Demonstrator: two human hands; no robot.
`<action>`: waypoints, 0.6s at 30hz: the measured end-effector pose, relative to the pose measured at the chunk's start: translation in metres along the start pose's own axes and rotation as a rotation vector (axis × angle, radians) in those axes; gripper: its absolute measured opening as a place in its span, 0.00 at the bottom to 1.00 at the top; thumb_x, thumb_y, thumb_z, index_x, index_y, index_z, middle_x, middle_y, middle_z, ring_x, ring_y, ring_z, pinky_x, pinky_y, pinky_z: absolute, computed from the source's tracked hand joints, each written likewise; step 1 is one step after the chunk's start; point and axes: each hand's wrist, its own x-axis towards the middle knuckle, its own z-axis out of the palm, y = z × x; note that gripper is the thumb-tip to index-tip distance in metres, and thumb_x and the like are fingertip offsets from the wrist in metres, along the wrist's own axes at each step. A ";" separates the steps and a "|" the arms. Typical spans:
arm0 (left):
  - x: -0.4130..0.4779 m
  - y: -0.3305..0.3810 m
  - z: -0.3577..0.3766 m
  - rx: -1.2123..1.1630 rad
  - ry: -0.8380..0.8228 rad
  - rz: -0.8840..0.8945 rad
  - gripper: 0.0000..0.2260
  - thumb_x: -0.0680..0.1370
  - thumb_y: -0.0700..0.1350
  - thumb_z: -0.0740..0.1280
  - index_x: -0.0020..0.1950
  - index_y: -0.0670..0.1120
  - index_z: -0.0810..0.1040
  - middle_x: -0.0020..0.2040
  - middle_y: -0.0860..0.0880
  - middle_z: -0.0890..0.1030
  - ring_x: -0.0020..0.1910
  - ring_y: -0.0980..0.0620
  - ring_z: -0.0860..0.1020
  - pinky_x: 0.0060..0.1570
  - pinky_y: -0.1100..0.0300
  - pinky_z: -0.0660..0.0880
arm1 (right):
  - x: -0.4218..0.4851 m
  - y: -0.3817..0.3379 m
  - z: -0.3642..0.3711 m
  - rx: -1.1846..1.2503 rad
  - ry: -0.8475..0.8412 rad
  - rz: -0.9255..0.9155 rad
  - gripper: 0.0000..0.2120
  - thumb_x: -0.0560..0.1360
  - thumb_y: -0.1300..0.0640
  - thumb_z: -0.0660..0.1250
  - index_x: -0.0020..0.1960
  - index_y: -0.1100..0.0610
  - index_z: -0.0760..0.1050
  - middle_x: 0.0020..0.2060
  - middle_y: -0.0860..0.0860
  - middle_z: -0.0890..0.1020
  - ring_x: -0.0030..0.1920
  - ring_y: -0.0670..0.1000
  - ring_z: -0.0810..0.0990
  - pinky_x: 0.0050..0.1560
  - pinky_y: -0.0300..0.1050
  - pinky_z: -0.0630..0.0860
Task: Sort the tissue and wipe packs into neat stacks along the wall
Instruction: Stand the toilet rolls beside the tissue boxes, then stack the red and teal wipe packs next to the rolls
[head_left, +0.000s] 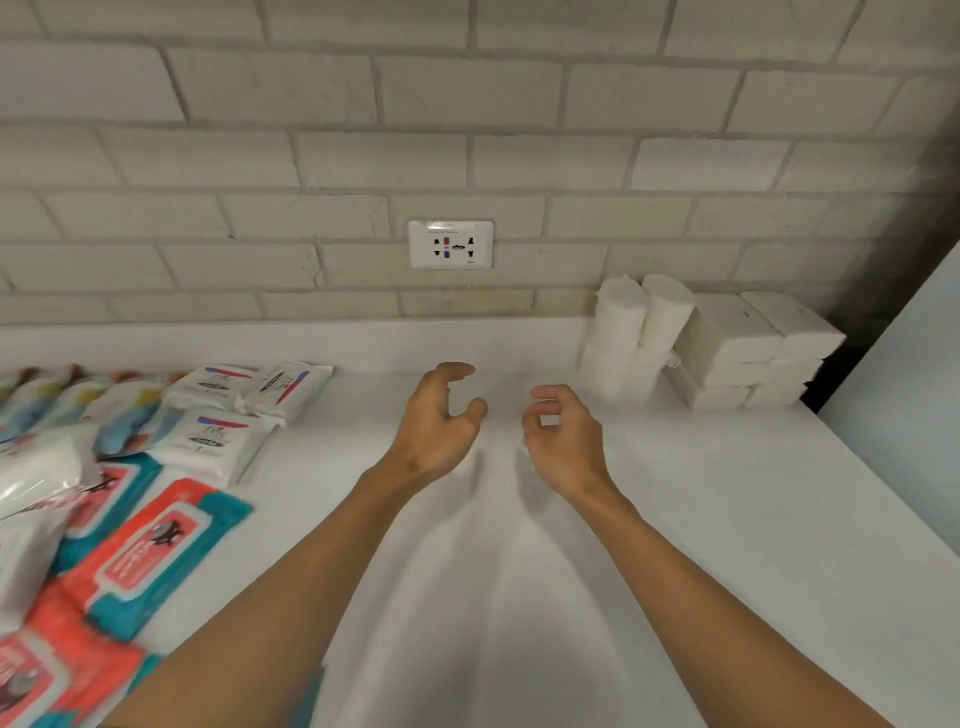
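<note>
Two bare hands above the white counter (675, 519), left hand (441, 415) and right hand (563, 436) near each other, fingers loosely curled, holding nothing, two upright white rolls (623, 338) beside two stacks of flat tissue packs (753, 353) against the brick wall (337, 156) at right, three small white wipe packs (218, 441) and several teal-and-red wipe packs (156, 545) spread at left, one wall socket (451, 244).

The wipe packs (156, 551) were teal with coral-red labels; the small packs (218, 441) were white with a blue and a red stripe. The rolls (644, 322), the tissue stacks (748, 338) and the counter (675, 519) were white, the wall (467, 156) pale grey in a brick pattern
</note>
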 end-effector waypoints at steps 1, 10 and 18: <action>-0.006 -0.006 -0.014 0.018 -0.003 0.004 0.18 0.78 0.45 0.66 0.68 0.51 0.70 0.68 0.54 0.72 0.68 0.50 0.70 0.63 0.60 0.67 | -0.008 -0.007 0.011 0.000 -0.017 -0.007 0.12 0.77 0.59 0.65 0.60 0.54 0.74 0.51 0.49 0.80 0.43 0.49 0.81 0.37 0.34 0.76; -0.059 -0.061 -0.137 0.210 -0.038 0.044 0.16 0.78 0.44 0.67 0.65 0.51 0.73 0.66 0.53 0.73 0.60 0.57 0.69 0.59 0.63 0.66 | -0.074 -0.058 0.110 -0.041 -0.192 -0.054 0.10 0.77 0.54 0.66 0.58 0.51 0.75 0.50 0.46 0.81 0.42 0.42 0.81 0.36 0.25 0.71; -0.097 -0.116 -0.213 0.287 -0.076 -0.058 0.16 0.78 0.45 0.67 0.66 0.52 0.72 0.68 0.52 0.71 0.66 0.52 0.70 0.61 0.61 0.67 | -0.125 -0.077 0.193 -0.113 -0.307 -0.013 0.10 0.78 0.56 0.67 0.60 0.50 0.75 0.55 0.47 0.80 0.48 0.47 0.80 0.43 0.31 0.73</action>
